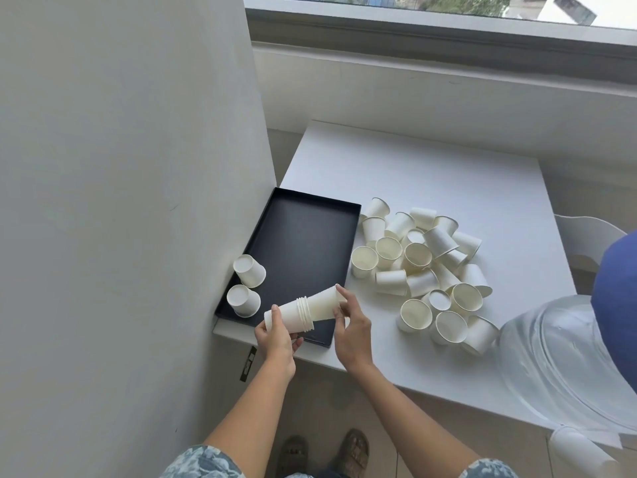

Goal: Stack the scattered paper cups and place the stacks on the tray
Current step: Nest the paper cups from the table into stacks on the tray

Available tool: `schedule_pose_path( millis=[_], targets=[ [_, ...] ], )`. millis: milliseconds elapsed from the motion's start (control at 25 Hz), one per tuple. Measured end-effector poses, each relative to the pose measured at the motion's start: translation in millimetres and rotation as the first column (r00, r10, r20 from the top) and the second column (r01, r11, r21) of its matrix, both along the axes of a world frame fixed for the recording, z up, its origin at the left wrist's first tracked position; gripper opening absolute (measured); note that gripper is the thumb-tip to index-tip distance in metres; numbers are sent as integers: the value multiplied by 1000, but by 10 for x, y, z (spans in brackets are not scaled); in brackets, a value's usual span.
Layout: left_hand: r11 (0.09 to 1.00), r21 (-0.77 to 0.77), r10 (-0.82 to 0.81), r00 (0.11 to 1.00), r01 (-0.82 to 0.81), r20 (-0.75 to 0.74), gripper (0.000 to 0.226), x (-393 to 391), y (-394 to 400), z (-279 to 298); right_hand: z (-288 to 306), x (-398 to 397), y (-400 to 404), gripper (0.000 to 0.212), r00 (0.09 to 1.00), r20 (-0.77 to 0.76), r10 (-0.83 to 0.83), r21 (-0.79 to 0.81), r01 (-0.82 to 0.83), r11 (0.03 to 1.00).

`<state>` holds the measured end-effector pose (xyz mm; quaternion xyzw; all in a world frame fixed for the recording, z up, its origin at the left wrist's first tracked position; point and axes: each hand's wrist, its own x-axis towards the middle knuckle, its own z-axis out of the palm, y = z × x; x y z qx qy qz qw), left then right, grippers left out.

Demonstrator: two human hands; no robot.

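A black tray [303, 236] lies on the white table [431, 174] at its left edge. Two short upside-down stacks of white cups [249, 270] [243, 300] stand in the tray's near left corner. Over the tray's near edge I hold a sideways stack of white paper cups [293, 313]. My left hand [275, 336] grips its closed end. My right hand [351, 326] holds a single cup [324, 305] with its base pushed into the stack's open end. A heap of several loose cups [424, 267] lies to the right of the tray.
A grey wall stands close on the left, touching the tray's side. A clear plastic bag [565, 360] and a blue object [617, 305] sit at the table's right end, by a white chair [586, 239]. A window ledge runs behind.
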<state>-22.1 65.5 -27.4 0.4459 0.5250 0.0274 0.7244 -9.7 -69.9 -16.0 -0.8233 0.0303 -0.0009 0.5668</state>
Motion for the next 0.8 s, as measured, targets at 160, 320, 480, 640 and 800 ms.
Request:
schedule_pose_path(
  millis=[160,320,480,640,800],
  targets=[
    [999,-28,-23,1000,23,13,43,2,27,21,2,-89,205,38,994,-103,-45,95,55,994],
    [993,-74,-86,995,89,45,43,-4,63,37,9,-124,350,36,979,-203,10,216,34,976],
    [987,-131,-84,993,94,79,43,5,114,59,46,-151,471,33,970,-238,44,315,34,948],
    [998,-59,-4,994,10,110,44,10,162,90,97,-142,464,28,978,-198,73,303,-9,953],
    [967,248,1,980,-52,201,42,80,317,195,55,-172,368,21,977,-214,8,234,43,971]
  ],
)
